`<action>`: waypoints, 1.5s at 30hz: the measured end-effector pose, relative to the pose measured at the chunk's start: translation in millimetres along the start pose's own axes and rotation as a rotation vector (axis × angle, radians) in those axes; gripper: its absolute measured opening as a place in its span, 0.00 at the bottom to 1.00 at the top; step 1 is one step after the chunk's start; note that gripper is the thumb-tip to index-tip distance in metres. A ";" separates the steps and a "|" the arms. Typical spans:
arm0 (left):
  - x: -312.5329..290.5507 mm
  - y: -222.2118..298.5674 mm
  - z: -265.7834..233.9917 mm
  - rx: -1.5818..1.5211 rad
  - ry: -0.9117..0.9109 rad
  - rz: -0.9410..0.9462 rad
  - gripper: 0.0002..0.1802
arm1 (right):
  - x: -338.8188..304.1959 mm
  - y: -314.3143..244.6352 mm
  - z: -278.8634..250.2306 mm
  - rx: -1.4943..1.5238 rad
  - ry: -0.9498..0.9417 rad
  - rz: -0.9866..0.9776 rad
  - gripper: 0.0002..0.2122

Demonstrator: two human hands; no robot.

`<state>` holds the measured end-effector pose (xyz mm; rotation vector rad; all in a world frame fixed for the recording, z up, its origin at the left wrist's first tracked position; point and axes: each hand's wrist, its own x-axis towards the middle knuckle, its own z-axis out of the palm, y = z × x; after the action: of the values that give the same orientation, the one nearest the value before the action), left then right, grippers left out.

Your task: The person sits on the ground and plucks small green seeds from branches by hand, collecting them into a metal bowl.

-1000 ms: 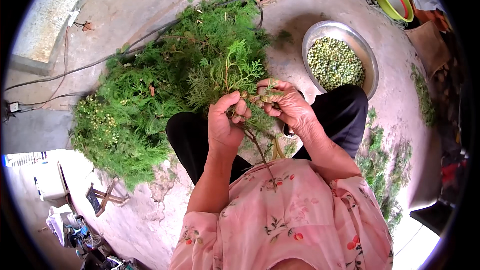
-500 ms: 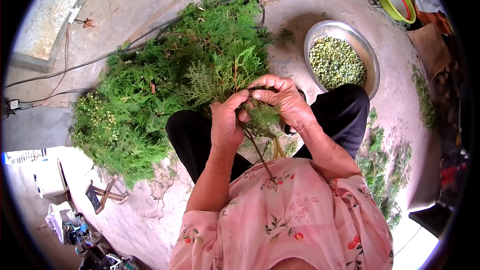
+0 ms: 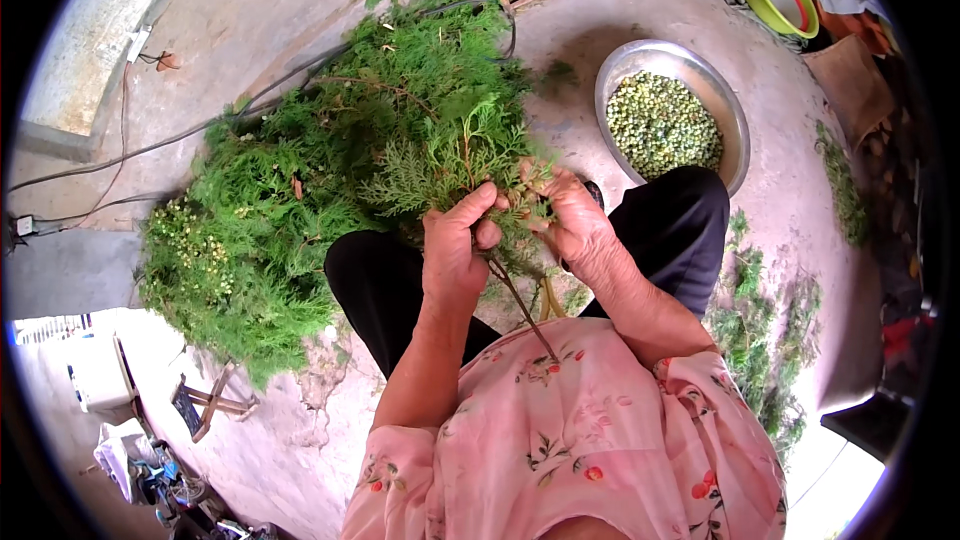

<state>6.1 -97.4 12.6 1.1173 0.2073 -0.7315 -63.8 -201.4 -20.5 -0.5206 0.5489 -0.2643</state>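
My left hand (image 3: 456,245) is closed around a conifer branch (image 3: 520,300) with flat, scaly green leaves. Its bare brown stem slants down to my pink flowered shirt, while the leafy top points away from me. At the branch's right side, my right hand (image 3: 580,223) has its fingers bent together on the foliage; the fingertips are partly hidden and a little blurred. Beyond my knees to the right, a metal basin (image 3: 715,90) holds many small green cones (image 3: 662,125). A large heap of cut conifer branches (image 3: 270,240) covers the ground ahead and to the left.
Dark cables (image 3: 110,162) run across the floor and over the heap. Loose green sprigs (image 3: 755,330) lie to my right. A yellow-green plastic basin (image 3: 760,0) stands far right by a sack (image 3: 850,90). At lower left is a small folding stool (image 3: 208,400).
My right hand has shifted slightly lower and away from my left thumb, to the branch's right side. The left hand keeps its hold. The whole view has moved slightly.
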 end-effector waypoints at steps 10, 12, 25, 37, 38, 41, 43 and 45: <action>6.6 0.3 -8.5 0.124 -0.055 -0.030 0.09 | 57.2 -104.7 -115.3 0.414 0.388 -0.389 0.08; 5.5 -0.9 -4.5 0.126 -0.032 -0.041 0.10 | 49.5 -145.0 -115.6 0.471 0.483 -0.487 0.12; 1.7 4.2 6.1 0.095 -0.055 0.003 0.09 | 48.0 -200.3 -202.2 0.412 0.489 -0.767 0.08; 5.3 -1.5 0.7 0.150 -0.049 -0.005 0.06 | -5.1 -21.7 -1.2 -0.625 -0.231 -0.465 0.16; 4.5 -1.2 -0.5 0.146 -0.045 -0.002 0.06 | -4.4 -20.3 0.1 -0.626 -0.237 -0.462 0.16; 2.5 -1.7 -1.3 0.164 -0.049 0.047 0.06 | -4.3 -18.7 4.4 -1.058 -0.162 -0.766 0.13; 2.4 -2.0 -2.6 0.163 -0.059 0.060 0.06 | 0.3 -16.0 1.7 -1.004 -0.196 -0.771 0.11; 2.2 -1.8 -2.7 0.166 -0.071 0.072 0.06 | 2.6 -14.5 -0.3 -0.947 -0.225 -0.776 0.09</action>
<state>7.2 -96.3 9.0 1.2476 0.0459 -0.7329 -63.3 -214.7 -14.1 -1.6686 0.1955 -0.6771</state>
